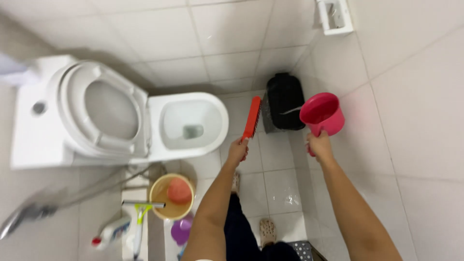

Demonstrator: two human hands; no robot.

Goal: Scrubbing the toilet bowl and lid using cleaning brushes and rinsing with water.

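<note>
I am holding a red scrub brush (252,118) in my left hand (238,151), fingers wrapped tight round its handle, while my right hand (319,145) is gripping a pink scoop (322,114) that is tipping water onto the black bin (285,101); rinsing looks underway, scrubbing not yet begun.

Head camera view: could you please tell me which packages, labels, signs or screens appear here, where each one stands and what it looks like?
Cleaner bottle: lying on the floor at lower left beside a squeegee; white body, red cap, blurred coloured label.
No signs or screens are visible.
</note>
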